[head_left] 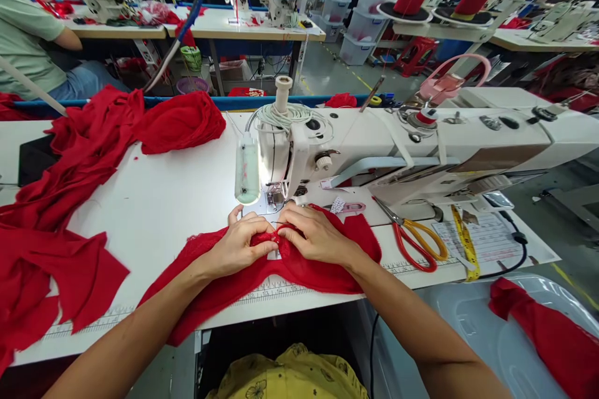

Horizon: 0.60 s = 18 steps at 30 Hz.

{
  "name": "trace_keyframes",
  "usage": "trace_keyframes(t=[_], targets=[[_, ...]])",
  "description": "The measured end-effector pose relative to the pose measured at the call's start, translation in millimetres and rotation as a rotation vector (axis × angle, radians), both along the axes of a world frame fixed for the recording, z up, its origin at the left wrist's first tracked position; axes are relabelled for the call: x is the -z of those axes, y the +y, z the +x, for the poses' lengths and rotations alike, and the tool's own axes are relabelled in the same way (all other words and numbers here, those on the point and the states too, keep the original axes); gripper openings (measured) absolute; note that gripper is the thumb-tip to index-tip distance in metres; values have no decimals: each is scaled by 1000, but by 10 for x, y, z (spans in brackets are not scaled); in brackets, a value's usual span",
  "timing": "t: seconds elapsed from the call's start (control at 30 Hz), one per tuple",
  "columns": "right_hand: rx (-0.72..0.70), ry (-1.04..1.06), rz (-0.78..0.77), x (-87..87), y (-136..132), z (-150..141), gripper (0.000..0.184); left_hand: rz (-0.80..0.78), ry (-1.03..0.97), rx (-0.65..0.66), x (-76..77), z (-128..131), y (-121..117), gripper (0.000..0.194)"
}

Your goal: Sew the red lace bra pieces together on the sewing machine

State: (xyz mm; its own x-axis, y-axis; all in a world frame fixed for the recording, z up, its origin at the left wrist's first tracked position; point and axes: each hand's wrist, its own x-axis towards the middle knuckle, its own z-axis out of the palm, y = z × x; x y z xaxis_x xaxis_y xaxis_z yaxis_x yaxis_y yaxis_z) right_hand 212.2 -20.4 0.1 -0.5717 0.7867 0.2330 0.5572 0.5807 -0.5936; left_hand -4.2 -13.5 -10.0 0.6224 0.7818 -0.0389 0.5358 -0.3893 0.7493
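A red bra-shaped garment piece point(276, 271) lies across the front of the table, with lace along part of its edge. My left hand point(241, 243) pinches its middle between thumb and fingers. Close beside it, my right hand point(313, 234) grips the same piece, the two thumbs nearly meeting. Just beyond my fingers are the presser foot point(275, 198) and needle area of a white sewing machine point(346, 137). A lit lamp point(247, 168) hangs left of the foot. The cloth under my fingers is partly hidden.
Red fabric pieces point(84, 168) are heaped on the left. Scissors point(414, 237) with red and orange handles, a yellow tape measure point(465, 243) and a paper sheet point(491, 240) lie right. A grey plastic tub point(449, 312) holds red cloth. A seated person point(32, 37) works beyond.
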Motion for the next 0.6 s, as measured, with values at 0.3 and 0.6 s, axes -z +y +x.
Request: trace_keyframes(t=[0.3,0.6], targets=[[25,102,-101,5,-17,-16,8,-50,-17,-9,-54,-8,7,19],[85,48,-232,-191,-86,-66,10,-187,-11,-31,-210,15,-8,30]])
